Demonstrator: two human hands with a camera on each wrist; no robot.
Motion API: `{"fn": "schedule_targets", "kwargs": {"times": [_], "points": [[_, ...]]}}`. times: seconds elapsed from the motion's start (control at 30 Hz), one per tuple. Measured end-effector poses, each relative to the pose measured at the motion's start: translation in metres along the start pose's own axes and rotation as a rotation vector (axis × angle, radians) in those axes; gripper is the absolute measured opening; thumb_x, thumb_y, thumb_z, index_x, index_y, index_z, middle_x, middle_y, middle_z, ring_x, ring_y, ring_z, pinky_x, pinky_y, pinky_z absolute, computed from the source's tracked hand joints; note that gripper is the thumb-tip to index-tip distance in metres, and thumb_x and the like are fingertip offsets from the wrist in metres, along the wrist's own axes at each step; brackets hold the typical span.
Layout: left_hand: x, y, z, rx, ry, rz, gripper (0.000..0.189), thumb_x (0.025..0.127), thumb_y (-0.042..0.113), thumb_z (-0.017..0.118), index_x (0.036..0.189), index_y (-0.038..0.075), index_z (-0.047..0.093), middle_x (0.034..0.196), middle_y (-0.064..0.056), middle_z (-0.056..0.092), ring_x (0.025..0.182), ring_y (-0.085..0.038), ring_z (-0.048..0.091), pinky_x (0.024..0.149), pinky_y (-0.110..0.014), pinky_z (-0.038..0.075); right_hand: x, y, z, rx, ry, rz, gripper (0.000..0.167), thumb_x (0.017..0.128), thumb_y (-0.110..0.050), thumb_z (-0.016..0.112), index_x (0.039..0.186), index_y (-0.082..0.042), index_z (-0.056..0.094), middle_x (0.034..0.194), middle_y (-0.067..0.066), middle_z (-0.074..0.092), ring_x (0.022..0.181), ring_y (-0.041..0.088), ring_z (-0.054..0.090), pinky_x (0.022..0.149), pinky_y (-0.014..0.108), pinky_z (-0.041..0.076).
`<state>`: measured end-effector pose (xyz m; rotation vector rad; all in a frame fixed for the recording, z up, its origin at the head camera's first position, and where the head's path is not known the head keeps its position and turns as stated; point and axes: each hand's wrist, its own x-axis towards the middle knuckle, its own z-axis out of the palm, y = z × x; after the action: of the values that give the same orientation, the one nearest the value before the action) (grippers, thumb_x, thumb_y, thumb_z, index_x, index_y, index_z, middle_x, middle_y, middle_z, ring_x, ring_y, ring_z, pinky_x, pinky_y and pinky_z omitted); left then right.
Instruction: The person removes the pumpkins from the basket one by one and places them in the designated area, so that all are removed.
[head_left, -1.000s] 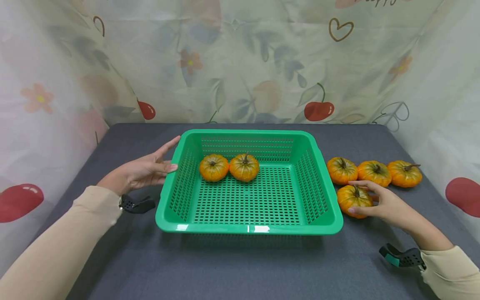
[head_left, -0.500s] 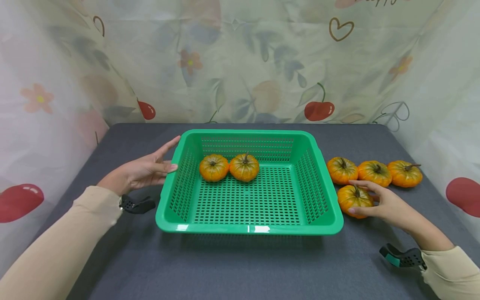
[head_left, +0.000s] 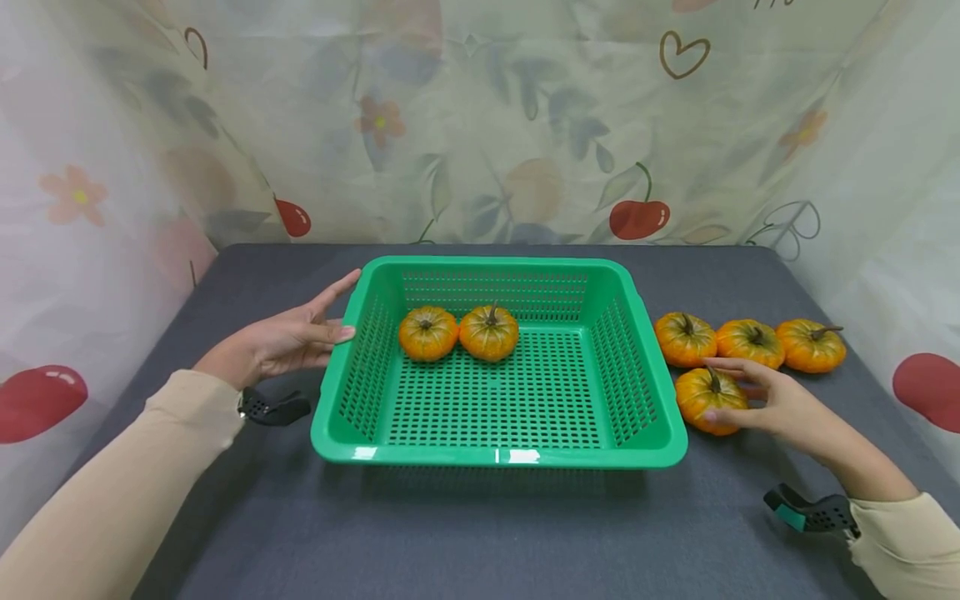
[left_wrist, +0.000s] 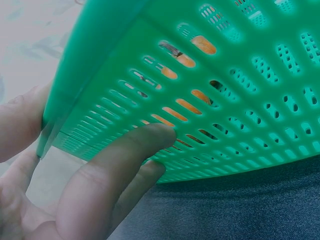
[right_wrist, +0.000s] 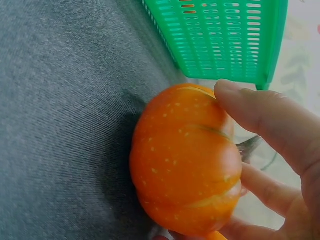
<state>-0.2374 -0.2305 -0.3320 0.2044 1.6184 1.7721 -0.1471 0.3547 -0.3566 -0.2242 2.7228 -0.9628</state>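
Note:
A green plastic basket with slotted walls stands mid-table. At its left side my left hand holds the rim; in the left wrist view, some fingers lie against the outer wall below it. Two small orange pumpkins sit side by side inside, towards the back left. To the right of the basket, my right hand grips another small pumpkin between thumb and fingers. The right wrist view shows its smooth orange side, low by the table; whether it touches the cloth is unclear.
Three more pumpkins line up behind the right hand, the leftmost close to the basket's right rim. Dark grey cloth covers the table. Patterned curtains hang behind it and along both sides.
My right hand has shifted very slightly to the right around the pumpkin. The left hand and the basket keep their places. The head view has tipped a little.

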Motion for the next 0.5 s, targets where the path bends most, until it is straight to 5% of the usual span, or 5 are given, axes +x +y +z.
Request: {"fn": "schedule_targets", "kwargs": {"times": [0.33, 0.43, 0.5], "points": [[-0.001, 0.001, 0.001, 0.004, 0.001, 0.002, 0.093, 0.098, 0.001, 0.053, 0.15, 0.054, -0.004, 0.158, -0.024, 0.014, 0.107, -0.025, 0.067, 0.091, -0.046, 0.055, -0.003, -0.003, -0.012, 0.003, 0.026, 0.02, 0.074, 0.09, -0.031, 0.07, 0.146, 0.001, 0.035, 0.144, 0.028, 0.04, 0.126, 0.049, 0.041, 0.093, 0.063, 0.044], [-0.001, 0.001, 0.001, 0.003, 0.0, 0.003, 0.093, 0.098, 0.001, 0.053, 0.15, 0.054, -0.004, 0.159, -0.024, 0.014, 0.108, -0.025, 0.067, 0.091, -0.046, 0.055, -0.003, -0.005, -0.017, -0.003, 0.03, 0.023, 0.073, 0.09, -0.032, 0.07, 0.146, 0.001, 0.035, 0.145, 0.027, 0.041, 0.127, 0.048, 0.041, 0.092, 0.055, 0.047], [-0.001, 0.001, 0.001, 0.002, 0.002, 0.002, 0.093, 0.098, 0.001, 0.053, 0.15, 0.054, -0.003, 0.158, -0.024, 0.014, 0.108, -0.025, 0.067, 0.091, -0.046, 0.055, -0.003, -0.006, -0.02, -0.008, 0.037, 0.022, 0.072, 0.091, -0.033, 0.069, 0.146, -0.001, 0.036, 0.145, 0.025, 0.041, 0.127, 0.048, 0.043, 0.089, 0.038, 0.052]]}}
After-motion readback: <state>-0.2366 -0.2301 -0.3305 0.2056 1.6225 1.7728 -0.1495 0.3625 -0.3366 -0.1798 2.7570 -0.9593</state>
